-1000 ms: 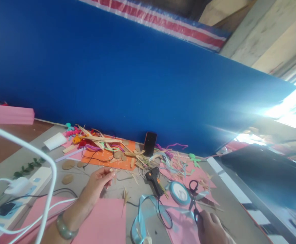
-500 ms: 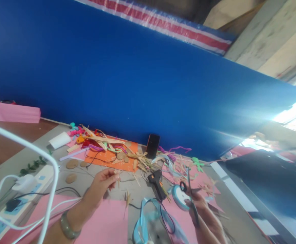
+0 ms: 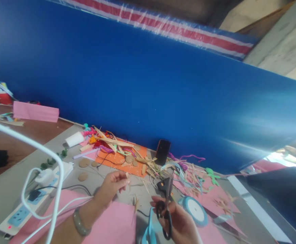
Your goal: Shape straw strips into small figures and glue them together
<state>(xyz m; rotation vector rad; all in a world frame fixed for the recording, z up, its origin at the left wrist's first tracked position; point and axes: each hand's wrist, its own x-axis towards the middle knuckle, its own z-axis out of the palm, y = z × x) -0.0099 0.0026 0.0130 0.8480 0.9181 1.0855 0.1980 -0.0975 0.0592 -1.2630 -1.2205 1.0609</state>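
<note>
My left hand (image 3: 115, 184), with a bangle on its wrist, is closed in a pinch above the table. A small pale scrap shows at its fingertips, too small to name. My right hand (image 3: 177, 220) grips black-handled scissors (image 3: 166, 210), blades pointing up and away from me. Behind the blades lies a dark glue gun (image 3: 163, 184), partly hidden. A roll of light blue ribbon (image 3: 195, 210) sits just right of the right hand. Light blue ribbon (image 3: 149, 230) also lies between my hands, near pink paper (image 3: 109, 225).
A white power strip (image 3: 20, 213) with plugs and cables lies at left; a thick white cable (image 3: 58, 176) crosses the foreground. Dried strips and pipe cleaners cover orange paper (image 3: 112, 161). A phone (image 3: 162, 151) leans against the blue partition (image 3: 143, 84). Wood slices (image 3: 84, 163) lie nearby.
The scissors in my right hand have moved left, from beside the ribbon roll to in front of the glue gun. The left hand keeps its pinch. The view has shifted left.
</note>
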